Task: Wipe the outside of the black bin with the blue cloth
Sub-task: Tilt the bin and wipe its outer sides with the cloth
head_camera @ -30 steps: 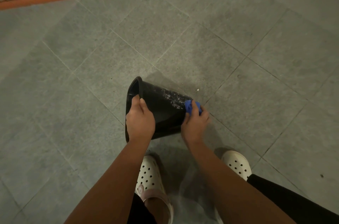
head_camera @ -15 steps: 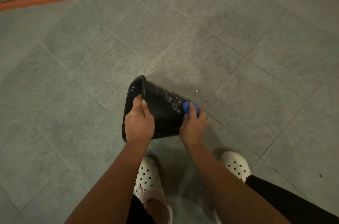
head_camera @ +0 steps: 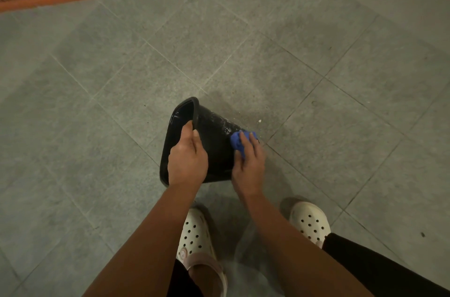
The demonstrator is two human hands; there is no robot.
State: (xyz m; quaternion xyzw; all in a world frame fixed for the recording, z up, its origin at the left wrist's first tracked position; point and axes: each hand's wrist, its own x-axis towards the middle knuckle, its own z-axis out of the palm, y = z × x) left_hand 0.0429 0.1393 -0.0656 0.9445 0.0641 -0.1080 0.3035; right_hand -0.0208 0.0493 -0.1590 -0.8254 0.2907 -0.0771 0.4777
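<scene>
Tiled floor point(head_camera: 316, 65); low over it, the bin point(head_camera: 214, 141) is tipped sideways, long axis left to right, mouth facing left. The left hand point(head_camera: 187, 162) grips the rim, probably to steady it and expose the outer wall. The right hand point(head_camera: 248, 165) clutches the cloth point(head_camera: 237, 143) against the wall near the base.

The base of the black bin point(head_camera: 214, 150) hides behind the blue cloth point(head_camera: 236, 144) and right hand point(head_camera: 248, 166). The left hand point(head_camera: 187, 162) covers part of its rim. A white speck point(head_camera: 259, 120) beside the bin is too small to identify.
</scene>
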